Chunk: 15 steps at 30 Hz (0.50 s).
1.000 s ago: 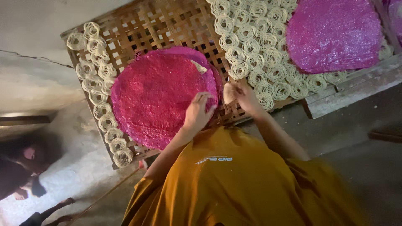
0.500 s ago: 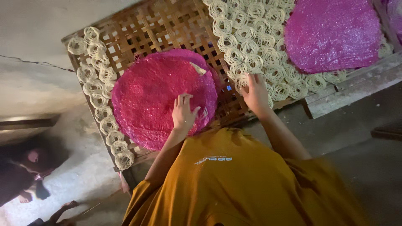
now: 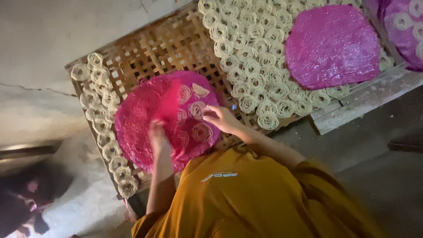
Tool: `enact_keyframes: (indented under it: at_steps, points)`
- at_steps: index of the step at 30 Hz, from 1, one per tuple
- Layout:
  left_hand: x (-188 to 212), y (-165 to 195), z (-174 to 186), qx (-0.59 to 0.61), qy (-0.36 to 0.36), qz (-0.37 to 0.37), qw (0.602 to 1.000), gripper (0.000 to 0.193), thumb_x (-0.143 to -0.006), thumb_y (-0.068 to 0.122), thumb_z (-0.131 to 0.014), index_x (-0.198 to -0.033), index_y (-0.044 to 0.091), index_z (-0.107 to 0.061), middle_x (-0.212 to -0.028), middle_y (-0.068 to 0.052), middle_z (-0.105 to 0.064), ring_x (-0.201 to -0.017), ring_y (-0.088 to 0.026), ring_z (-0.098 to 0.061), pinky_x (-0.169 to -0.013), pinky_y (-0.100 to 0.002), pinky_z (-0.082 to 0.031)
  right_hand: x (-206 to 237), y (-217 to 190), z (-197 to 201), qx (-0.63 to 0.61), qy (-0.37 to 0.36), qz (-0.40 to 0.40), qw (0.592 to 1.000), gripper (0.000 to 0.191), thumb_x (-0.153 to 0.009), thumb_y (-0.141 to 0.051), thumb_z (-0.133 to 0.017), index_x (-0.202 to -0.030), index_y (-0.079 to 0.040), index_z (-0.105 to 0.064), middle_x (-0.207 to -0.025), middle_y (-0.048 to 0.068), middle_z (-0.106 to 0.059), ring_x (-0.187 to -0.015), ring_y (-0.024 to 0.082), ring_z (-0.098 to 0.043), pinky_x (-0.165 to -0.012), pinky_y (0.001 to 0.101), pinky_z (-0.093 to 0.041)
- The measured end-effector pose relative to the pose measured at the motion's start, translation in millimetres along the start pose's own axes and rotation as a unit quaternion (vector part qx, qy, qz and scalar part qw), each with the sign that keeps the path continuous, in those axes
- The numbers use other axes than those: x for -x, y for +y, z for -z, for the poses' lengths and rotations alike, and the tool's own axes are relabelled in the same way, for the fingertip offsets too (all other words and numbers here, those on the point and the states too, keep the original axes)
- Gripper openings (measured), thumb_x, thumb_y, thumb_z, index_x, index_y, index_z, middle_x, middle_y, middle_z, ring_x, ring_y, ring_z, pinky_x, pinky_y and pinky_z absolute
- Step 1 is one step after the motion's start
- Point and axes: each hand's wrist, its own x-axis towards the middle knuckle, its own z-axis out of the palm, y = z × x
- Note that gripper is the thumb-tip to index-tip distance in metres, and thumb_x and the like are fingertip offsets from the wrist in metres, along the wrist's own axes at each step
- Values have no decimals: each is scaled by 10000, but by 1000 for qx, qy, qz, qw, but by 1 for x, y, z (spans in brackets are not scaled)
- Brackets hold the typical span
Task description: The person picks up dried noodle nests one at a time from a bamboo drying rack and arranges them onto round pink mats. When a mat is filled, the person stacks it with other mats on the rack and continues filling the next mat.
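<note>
A round pink sheet [image 3: 141, 128] lies on a woven bamboo tray [image 3: 176, 44]. My left hand [image 3: 158, 137] grips a raised, blurred flap of this pink sheet [image 3: 169, 103]. Under the flap, pale noodle coils [image 3: 202, 132] rest on a pink layer. My right hand [image 3: 221, 119] is at the disc's right edge, its fingertips beside a noodle coil [image 3: 197, 110]; blur hides whether it pinches anything. My orange shirt [image 3: 251, 198] fills the lower middle.
Many noodle coils [image 3: 251, 53] cover the right tray, with a second pink sheet [image 3: 332, 46] on them and a third [image 3: 403, 31] at the far right. A row of coils [image 3: 99, 114] lines the left edge. Grey floor [image 3: 379, 150] is at right, and a person [image 3: 22, 202] sits at lower left.
My left hand has moved left across the pink disc and lifted a flap, uncovering noodle coils. My right hand has shifted from the loose coils onto the disc's edge.
</note>
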Motion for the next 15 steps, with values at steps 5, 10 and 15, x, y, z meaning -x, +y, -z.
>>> enact_keyframes:
  at_steps: [5, 10, 15]
  points:
    - [-15, 66, 94, 181, 115, -51, 975, 288, -1059, 272, -500, -1227, 97, -656, -1242, -99, -688, -1132, -209, -577, -993, -373, -419, -18, -33, 30, -87, -87, -265, 956, 372, -1023, -328, -609, -1320, -110, -661, -1062, 63, -702, -872, 202, -632, -810, 373, -536]
    - [1, 164, 87, 199, 51, -147, 968, 346, -1069, 327, -451, -1261, 123, -654, -1206, -84, -710, -1044, -185, -593, -935, -347, -424, -43, -78, 52, -287, -72, -126, 947, 481, -960, -342, -694, -1368, -128, -554, -1178, 41, -672, -1033, 132, -681, -907, 341, -578]
    - [69, 156, -103, 146, -275, -27, 950, 381, -1077, 358, -472, -1274, 82, -647, -1245, -109, -699, -1075, -192, -624, -986, -338, -469, -67, -87, 57, -351, 38, -77, 932, 365, -964, -272, -724, -1227, -34, -639, -1093, 110, -682, -1029, 167, -665, -940, 402, -593]
